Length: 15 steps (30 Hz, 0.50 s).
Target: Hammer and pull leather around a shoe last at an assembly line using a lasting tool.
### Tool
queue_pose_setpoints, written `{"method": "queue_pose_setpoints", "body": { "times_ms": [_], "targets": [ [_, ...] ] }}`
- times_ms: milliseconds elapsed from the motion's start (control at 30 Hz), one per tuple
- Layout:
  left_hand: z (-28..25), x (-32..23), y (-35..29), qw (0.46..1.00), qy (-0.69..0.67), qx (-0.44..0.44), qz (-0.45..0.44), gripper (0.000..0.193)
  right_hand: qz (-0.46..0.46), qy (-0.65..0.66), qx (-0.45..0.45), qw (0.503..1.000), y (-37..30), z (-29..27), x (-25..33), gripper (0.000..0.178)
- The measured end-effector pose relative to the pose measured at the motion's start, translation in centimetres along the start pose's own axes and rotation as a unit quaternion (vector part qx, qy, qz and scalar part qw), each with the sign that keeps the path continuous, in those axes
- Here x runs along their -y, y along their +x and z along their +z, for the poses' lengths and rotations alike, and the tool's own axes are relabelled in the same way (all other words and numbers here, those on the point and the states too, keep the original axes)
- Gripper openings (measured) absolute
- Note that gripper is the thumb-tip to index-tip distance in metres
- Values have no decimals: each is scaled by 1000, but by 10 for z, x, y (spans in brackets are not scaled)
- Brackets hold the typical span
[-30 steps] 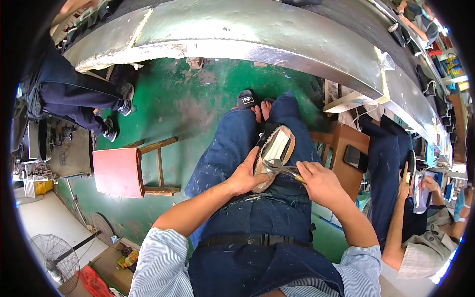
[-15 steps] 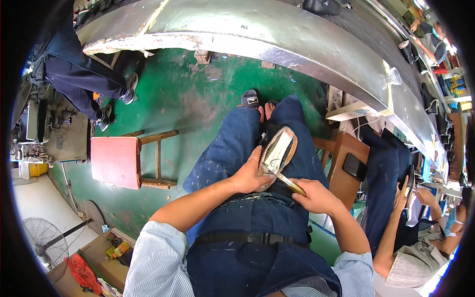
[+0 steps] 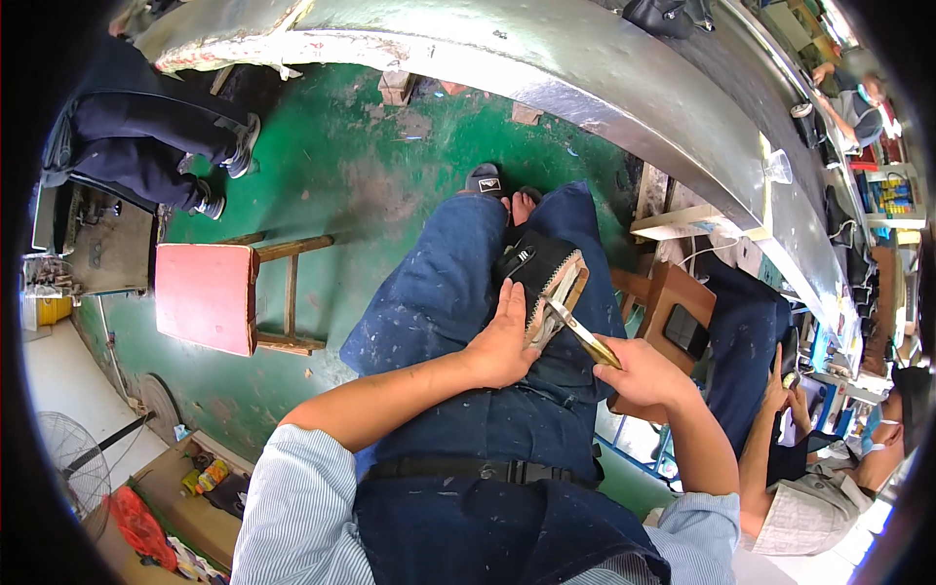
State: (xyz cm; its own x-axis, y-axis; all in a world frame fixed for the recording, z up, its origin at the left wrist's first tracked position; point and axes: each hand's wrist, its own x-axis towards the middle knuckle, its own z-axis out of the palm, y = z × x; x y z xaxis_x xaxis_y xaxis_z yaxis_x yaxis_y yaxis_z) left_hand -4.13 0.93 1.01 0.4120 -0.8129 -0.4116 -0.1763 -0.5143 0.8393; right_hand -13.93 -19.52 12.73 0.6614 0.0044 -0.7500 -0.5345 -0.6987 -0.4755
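On my lap rests a black shoe upper (image 3: 531,261), tilted on its side, with a pale jagged edge around its underside. My left hand (image 3: 500,343) grips it from the left, fingers laid along its side and the heel of the hand by its near end. A pair of pliers (image 3: 577,331) with silver jaws and brass-coloured handles is in my closed right hand (image 3: 639,373). The jaws meet the shoe's jagged edge; whether they pinch it, I cannot tell. The far side of the shoe is hidden.
Ahead runs a long metal-topped bench (image 3: 585,78). A red-topped stool (image 3: 205,297) stands at left, a brown stool with a black phone (image 3: 685,330) at right. Beside it sits a co-worker (image 3: 809,497) handling a shoe; another person's legs (image 3: 156,136) are at far left. A fan (image 3: 73,468) stands lower left.
The shoe has rolled over in my left hand, showing more of its black side and less of its underside. The pliers and right hand have shifted slightly right.
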Motion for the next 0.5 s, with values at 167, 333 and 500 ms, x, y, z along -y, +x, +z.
{"method": "queue_pose_setpoints", "body": {
  "times_ms": [167,333,500],
  "targets": [
    [-1,-4,0,1000,20,7,5,96,-66,-84,4,994,8,-19,2,37],
    [3,-5,-3,1000,-14,-9,1,97,21,-102,124,987,19,-51,22,23],
    [6,-8,-9,998,-55,-22,-7,98,141,-182,208,951,19,-71,81,24]
  ]
}}
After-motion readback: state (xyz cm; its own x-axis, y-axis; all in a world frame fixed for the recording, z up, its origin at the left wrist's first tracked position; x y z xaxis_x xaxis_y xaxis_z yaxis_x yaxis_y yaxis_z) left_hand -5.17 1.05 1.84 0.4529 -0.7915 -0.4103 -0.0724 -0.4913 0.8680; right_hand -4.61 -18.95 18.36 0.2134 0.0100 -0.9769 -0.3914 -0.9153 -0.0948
